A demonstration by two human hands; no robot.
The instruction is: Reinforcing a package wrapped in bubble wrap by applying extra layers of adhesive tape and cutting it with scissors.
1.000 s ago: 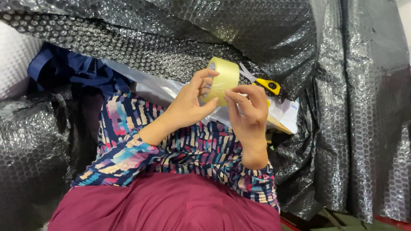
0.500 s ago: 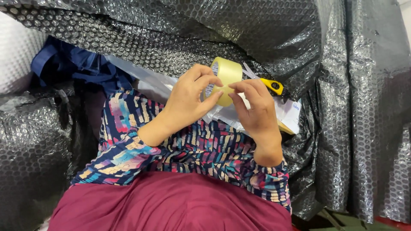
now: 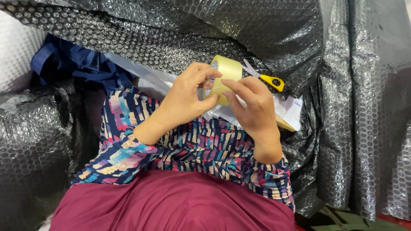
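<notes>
The roll of tape (image 3: 225, 73), pale yellow and translucent, was held upright between both hands above the lap. The left hand (image 3: 188, 99) gripped the roll from the left, thumb pressed against its lower edge and curled fingers (image 3: 200, 71) wrapped over its top and side face. The right hand (image 3: 252, 107) met the roll from the right, its fingertips (image 3: 226, 84) pressed together on the outer band. Both hands covered much of the roll; its core was mostly hidden, and the loose end of the tape could not be made out.

Just right of the roll lay scissors (image 3: 267, 78) with a yellow handle, the blades partly hidden behind it. Below the roll, white plastic bags (image 3: 292, 109) were largely covered by the hands. Black bubble wrap (image 3: 265, 30) surrounded the roll on all sides. Well left of the roll, dark blue fabric (image 3: 72, 64) was partly tucked under the wrap.
</notes>
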